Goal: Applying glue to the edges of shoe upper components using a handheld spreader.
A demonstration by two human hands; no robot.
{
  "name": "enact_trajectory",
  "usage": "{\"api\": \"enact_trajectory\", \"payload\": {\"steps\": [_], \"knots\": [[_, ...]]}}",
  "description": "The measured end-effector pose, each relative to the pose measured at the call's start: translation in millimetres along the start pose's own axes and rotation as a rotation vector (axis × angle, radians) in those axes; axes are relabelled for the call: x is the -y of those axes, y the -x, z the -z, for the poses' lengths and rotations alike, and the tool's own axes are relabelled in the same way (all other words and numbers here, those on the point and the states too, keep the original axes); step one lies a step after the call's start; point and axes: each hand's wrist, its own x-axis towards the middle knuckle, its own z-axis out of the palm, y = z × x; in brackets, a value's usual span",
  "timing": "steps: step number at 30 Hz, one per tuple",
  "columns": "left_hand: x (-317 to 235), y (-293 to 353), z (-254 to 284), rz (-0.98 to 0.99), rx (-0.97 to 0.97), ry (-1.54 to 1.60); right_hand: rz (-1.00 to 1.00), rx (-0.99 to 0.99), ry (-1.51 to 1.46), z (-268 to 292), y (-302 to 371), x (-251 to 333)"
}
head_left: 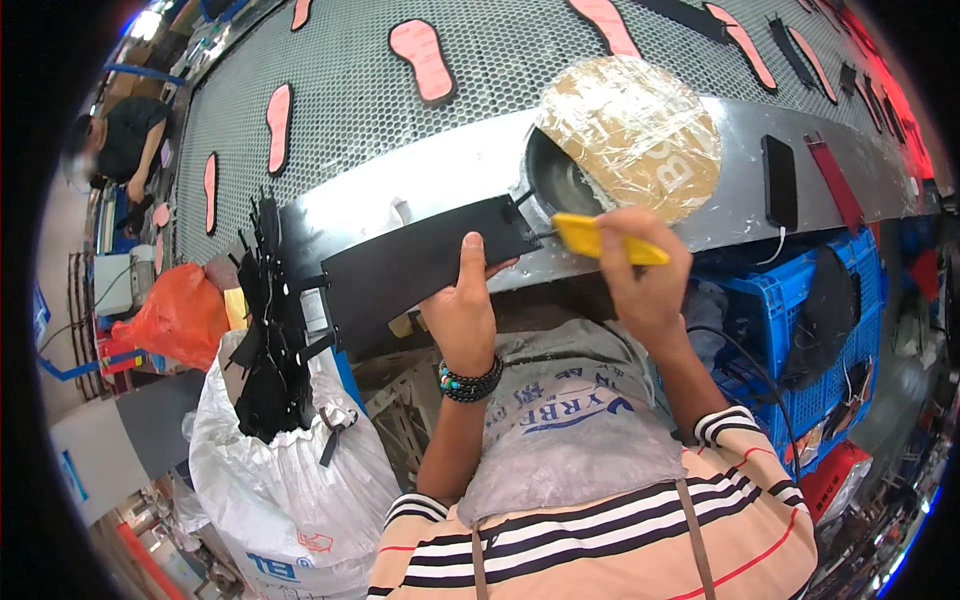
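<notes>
My left hand (462, 310) grips the right end of a flat black sheet (415, 262) that lies over the metal edge (450, 170) of a mesh cutting bed. Thumb on top, fingers under it. My right hand (640, 275) is closed on a yellow brush handle (598, 240), its tip by a round black tin (558, 178) of glue. A cardboard disc wrapped in film (635, 130) covers most of the tin.
Pink sole-shaped cutouts (425, 58) lie on the grey mesh bed (360, 100). A black phone (779, 182) rests on the metal edge at right. A white sack (285, 470) of black offcuts stands lower left, blue crates (800, 300) at right. Another person (125, 140) works far left.
</notes>
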Motion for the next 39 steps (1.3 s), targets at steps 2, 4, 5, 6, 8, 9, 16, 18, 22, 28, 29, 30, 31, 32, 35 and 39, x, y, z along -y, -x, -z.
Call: {"api": "enact_trajectory", "payload": {"steps": [2,4,5,6,8,9,16,18,22,28,29,30,31,32,35,39], "knots": [[6,1,10,-0.054,-0.030,-0.136,0.000,-0.105,-0.081,-5,3,5],[9,-1,6,-0.069,-0.040,-0.112,0.027,-0.074,-0.121,-8,4,16],[3,1,2,-0.052,-0.042,-0.042,0.027,-0.002,-0.142,-10,6,21],[-3,2,0,-0.040,-0.046,0.020,0.014,0.043,-0.122,-14,4,24],[-9,4,-1,-0.048,-0.047,0.010,-0.034,0.050,-0.043,-13,1,22],[-10,6,1,-0.053,-0.063,-0.003,-0.071,0.022,0.003,-11,-2,16],[-6,4,16,-0.110,-0.006,-0.140,-0.150,0.053,-0.140,-13,-31,48],[-19,10,12,-0.076,-0.018,-0.024,-0.059,0.086,-0.044,-23,-30,33],[-39,2,38,0.127,0.278,-0.059,-0.095,-0.071,-0.027,-8,-38,28],[-44,-29,85,0.391,0.820,-0.264,-0.041,0.344,0.066,3,-55,54],[-44,-33,91,0.411,0.935,-0.285,-0.045,0.441,0.090,2,-56,57],[-46,-34,95,0.453,0.977,-0.318,-0.054,0.485,0.120,3,-55,52],[-50,-34,95,0.467,1.009,-0.329,-0.063,0.529,0.149,2,-54,43],[-57,-35,93,0.482,1.039,-0.339,-0.072,0.574,0.178,3,-53,38],[-57,-42,107,0.476,1.162,-0.444,-0.206,0.591,0.193,11,-50,37],[-44,-27,93,0.406,0.789,0.095,-0.255,0.408,0.053,9,-36,26]]}}
